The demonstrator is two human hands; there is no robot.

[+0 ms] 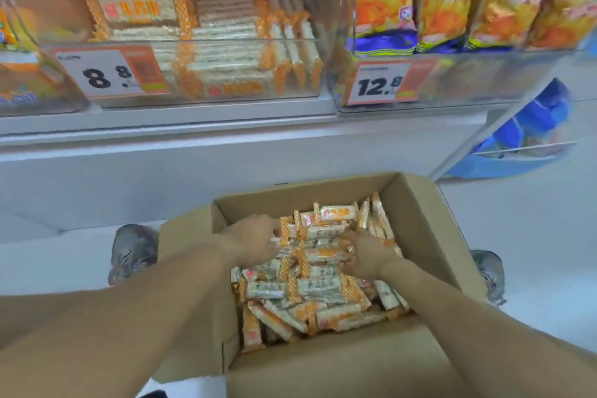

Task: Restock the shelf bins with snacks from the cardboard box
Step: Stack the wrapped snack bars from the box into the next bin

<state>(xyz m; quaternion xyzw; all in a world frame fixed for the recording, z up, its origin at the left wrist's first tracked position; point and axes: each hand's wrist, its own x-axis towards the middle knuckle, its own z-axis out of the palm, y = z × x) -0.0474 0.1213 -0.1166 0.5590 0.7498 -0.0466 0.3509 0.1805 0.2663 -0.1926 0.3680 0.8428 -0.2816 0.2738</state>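
Two bare forearms reach in from the bottom of the frame, both hands down in the open cardboard box (416, 223) at lower centre. Going from the left: a grey shoe (132, 252) stands on the pale floor just beside the box's left flap. The left hand (255, 241) lies on the heap of snack bars (323, 294) at the box's left side, its fingers bent down among the wrappers — whether they grip any, I cannot tell. The right hand (368, 254) rests just right of it, fingers curled over a cluster of orange-and-white bars, though an actual hold is not clear either. Another shoe (491, 275) shows past the box's right wall. Above, in the upper left of the frame, a clear shelf bin (226, 74) holds matching bars behind a price tag (109, 73) reading 8.8; the bin (452, 81) to its right, tagged 12.8, holds yellow-and-purple snack bags (452, 3).
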